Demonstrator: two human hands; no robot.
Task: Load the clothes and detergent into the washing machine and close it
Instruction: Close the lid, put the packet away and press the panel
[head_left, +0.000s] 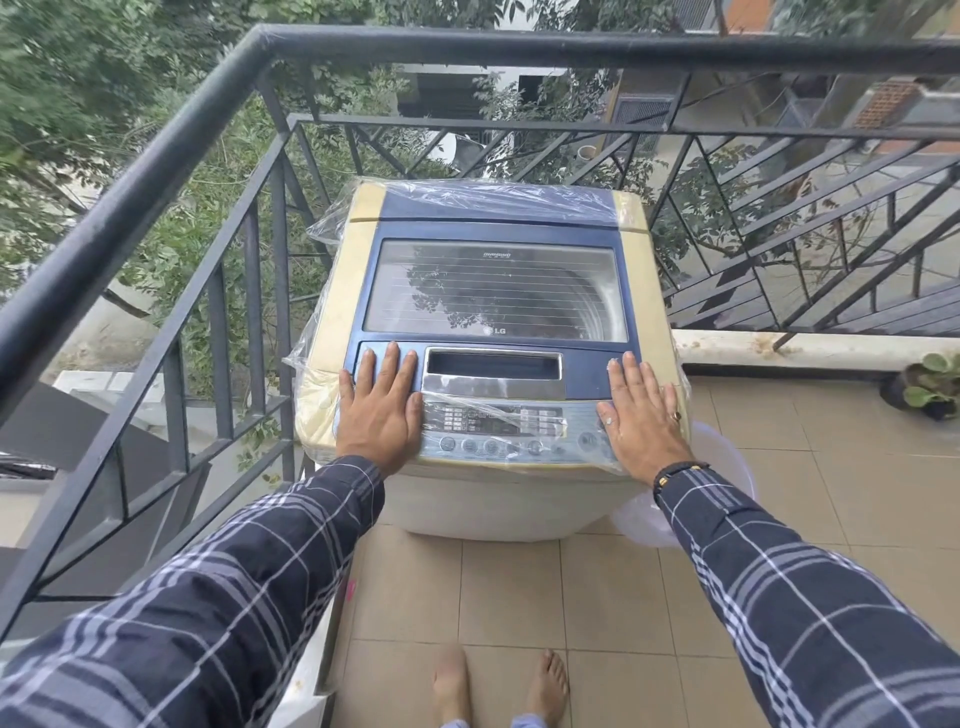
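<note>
Bright, soft daylight falls evenly from above; shadows are faint and soft-edged. The glass lid (493, 291) at centre mirrors leaves and pale sky, and white glare streaks the plastic wrap (498, 200) just above it and lower down, below centre. Wide-angle distortion bows the railing (156, 161) at upper left and stretches the sleeves (208, 623) in the lower corners. The centre is sharp; the trees (62, 78) at upper left look slightly smeared

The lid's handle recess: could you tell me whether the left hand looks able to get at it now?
Probably yes. The left hand lies flat on the washing machine right beside the handle recess, and nothing stands between them; the hand holds nothing.
</note>
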